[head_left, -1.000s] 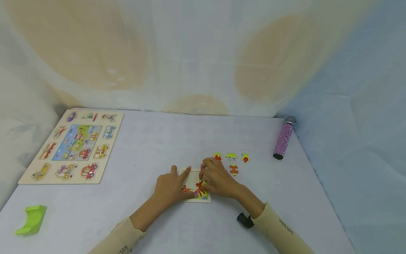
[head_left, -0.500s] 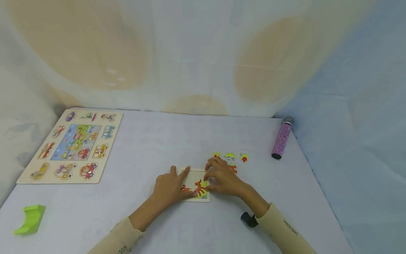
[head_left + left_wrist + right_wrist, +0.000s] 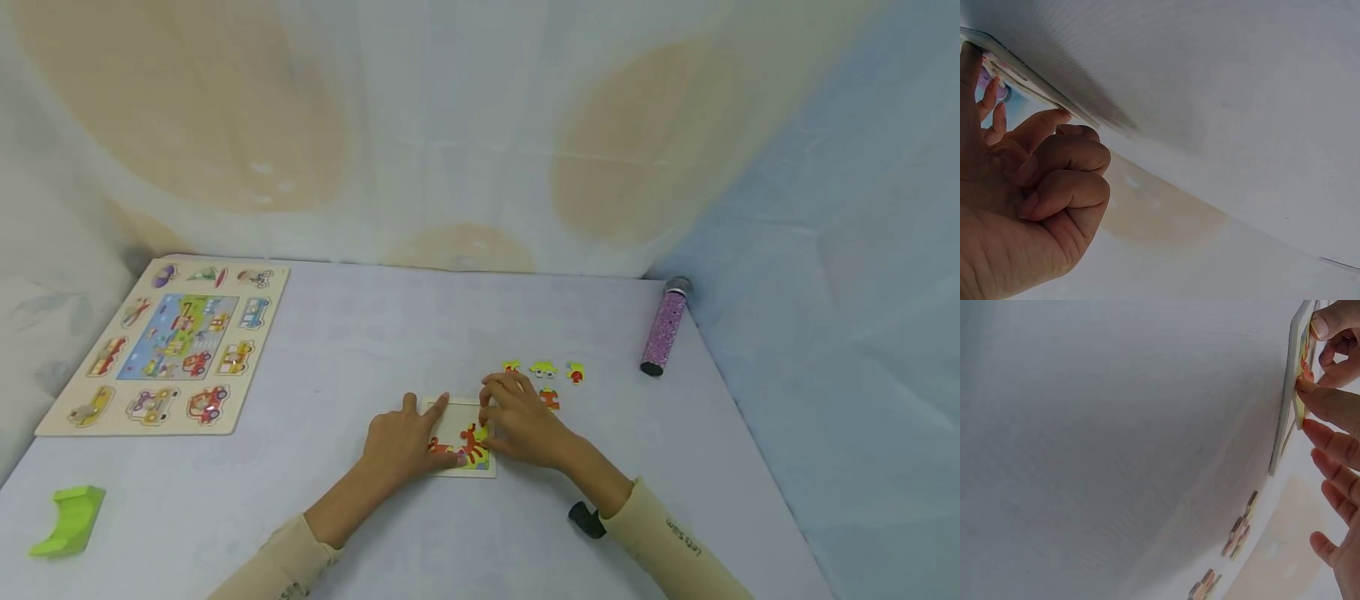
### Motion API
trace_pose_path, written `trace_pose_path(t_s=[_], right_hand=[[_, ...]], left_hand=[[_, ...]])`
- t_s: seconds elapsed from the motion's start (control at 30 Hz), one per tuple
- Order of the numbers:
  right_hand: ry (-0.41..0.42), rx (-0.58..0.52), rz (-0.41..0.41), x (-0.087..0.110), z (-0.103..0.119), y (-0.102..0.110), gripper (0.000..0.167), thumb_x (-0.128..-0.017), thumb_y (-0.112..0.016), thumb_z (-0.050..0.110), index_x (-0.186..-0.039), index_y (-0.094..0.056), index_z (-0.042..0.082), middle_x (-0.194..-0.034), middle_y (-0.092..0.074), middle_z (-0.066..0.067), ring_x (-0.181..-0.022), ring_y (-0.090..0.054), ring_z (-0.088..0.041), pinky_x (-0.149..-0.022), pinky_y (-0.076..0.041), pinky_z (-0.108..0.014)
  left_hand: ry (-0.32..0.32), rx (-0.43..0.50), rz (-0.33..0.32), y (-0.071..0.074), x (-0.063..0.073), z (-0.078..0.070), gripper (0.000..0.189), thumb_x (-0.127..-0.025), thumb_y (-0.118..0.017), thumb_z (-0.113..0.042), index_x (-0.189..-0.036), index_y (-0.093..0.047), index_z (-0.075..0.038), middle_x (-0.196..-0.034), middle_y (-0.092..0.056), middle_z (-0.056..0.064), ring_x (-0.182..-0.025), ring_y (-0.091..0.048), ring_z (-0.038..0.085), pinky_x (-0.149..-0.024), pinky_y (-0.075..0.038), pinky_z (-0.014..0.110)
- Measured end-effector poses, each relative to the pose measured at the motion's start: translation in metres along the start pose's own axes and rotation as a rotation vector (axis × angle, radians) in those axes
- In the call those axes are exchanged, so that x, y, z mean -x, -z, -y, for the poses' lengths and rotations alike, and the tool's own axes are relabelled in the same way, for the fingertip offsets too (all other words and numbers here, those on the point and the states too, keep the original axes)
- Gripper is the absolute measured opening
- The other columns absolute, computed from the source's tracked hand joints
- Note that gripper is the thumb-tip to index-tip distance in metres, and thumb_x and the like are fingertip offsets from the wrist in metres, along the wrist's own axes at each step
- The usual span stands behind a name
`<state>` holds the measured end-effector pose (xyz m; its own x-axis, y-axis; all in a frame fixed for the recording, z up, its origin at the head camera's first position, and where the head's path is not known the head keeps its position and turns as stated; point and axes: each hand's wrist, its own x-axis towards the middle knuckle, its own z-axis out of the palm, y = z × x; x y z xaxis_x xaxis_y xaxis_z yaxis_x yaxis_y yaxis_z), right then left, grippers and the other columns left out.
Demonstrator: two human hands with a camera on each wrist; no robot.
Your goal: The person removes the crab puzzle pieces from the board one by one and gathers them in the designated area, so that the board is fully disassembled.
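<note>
A small wooden jigsaw tray lies on the table in the head view. Orange, red and yellow pieces fill part of its lower and right side. My left hand spans its left side, thumb pressing the lower pieces, index finger stretched to the upper edge; the left wrist view shows the other fingers bent. My right hand is at the tray's right edge. In the right wrist view its thumb and index finger pinch a yellow jigsaw piece, slightly tilted against the tray. The fingers hide much of that piece.
Several loose jigsaw pieces lie beyond my right hand. A large vehicle peg puzzle is at the far left, a green curved block nearer. A purple glittery cylinder lies far right; a black object sits by my right sleeve.
My right hand has shifted a little right along the tray's edge, then slightly back left. The left hand keeps its place on the tray.
</note>
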<state>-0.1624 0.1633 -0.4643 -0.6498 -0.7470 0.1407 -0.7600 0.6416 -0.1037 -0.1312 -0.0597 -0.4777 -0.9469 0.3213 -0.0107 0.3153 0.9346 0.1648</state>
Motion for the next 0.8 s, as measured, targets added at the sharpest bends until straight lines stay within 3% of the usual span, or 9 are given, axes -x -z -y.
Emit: trace_pose_path(t_s=[0.37, 0.6, 0.8], right_hand=[[0.078, 0.213, 0.096, -0.006, 0.007, 0.008, 0.018, -0.083, -0.078, 0.034, -0.083, -0.078, 0.017, -0.117, -0.06, 0.003, -0.135, -0.039, -0.023, -0.114, -0.027, -0.056], [0.101, 0.139, 0.122, -0.012, 0.007, 0.012, 0.017, -0.081, -0.08, 0.031, -0.077, -0.078, 0.014, -0.115, -0.061, 0.003, -0.135, -0.039, -0.022, -0.115, -0.025, -0.056], [0.128, 0.103, 0.027, -0.008, 0.003, 0.006, 0.015, -0.079, -0.078, 0.027, -0.079, -0.076, 0.012, -0.11, -0.059, 0.003, -0.132, -0.044, -0.021, -0.116, -0.026, -0.054]], left_hand=[[-0.001, 0.002, 0.0, -0.002, 0.001, -0.002, 0.09, -0.07, -0.072, -0.073, -0.142, -0.056, -0.023, -0.094, -0.053, 0.015, -0.051, -0.041, 0.018, -0.047, -0.036, 0.03], [0.002, 0.006, 0.005, 0.0, 0.002, -0.003, 0.089, -0.07, -0.072, -0.073, -0.142, -0.056, -0.024, -0.094, -0.053, 0.014, -0.05, -0.042, 0.018, -0.048, -0.036, 0.03], [-0.002, -0.006, -0.001, 0.002, 0.003, -0.002, 0.089, -0.07, -0.072, -0.073, -0.142, -0.056, -0.023, -0.092, -0.053, 0.014, -0.05, -0.038, 0.016, -0.047, -0.033, 0.028]])
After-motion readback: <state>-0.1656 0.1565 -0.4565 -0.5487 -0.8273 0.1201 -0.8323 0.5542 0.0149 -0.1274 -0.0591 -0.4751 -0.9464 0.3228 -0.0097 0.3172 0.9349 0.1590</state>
